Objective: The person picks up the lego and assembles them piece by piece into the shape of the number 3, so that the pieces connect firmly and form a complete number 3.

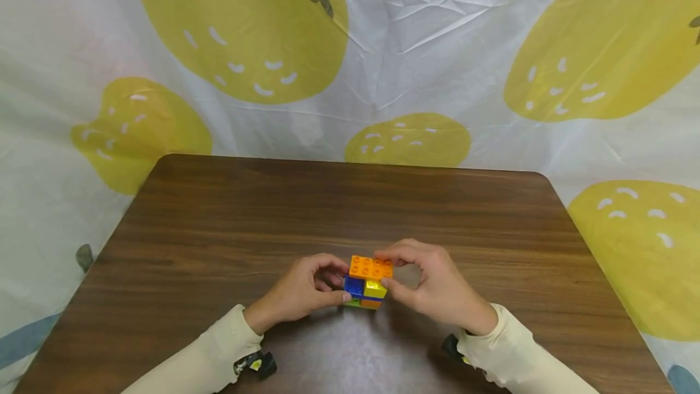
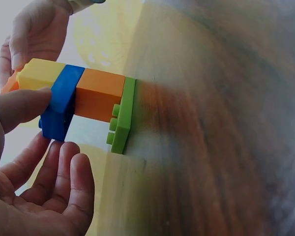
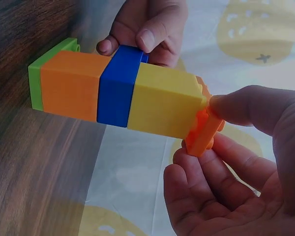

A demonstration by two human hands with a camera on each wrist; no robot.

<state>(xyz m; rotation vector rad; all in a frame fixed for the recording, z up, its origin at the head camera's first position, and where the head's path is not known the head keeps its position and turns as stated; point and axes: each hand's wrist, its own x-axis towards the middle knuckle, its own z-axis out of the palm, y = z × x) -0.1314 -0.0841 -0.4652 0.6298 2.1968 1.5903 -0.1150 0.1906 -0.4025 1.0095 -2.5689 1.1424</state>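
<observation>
A small stack of toy building bricks stands on the table. At its base lies a thin green brick (image 2: 124, 118), under an orange block (image 3: 70, 86). Above that come a blue brick (image 3: 119, 86) and a yellow block (image 3: 163, 101). My left hand (image 1: 303, 287) pinches the blue brick between thumb and fingers at its overhanging left end. A thin orange brick (image 1: 370, 267) with studs up sits over the yellow block, slightly tilted in the right wrist view. My right hand (image 1: 434, 278) holds this thin brick by its edge, thumb at the near side and fingers beyond.
The brown wooden table (image 1: 229, 211) extends around the stack, its far edge meeting a white cloth (image 1: 372, 65) printed with large yellow fruit. Dark wrist devices (image 1: 257, 363) are strapped at both sleeves.
</observation>
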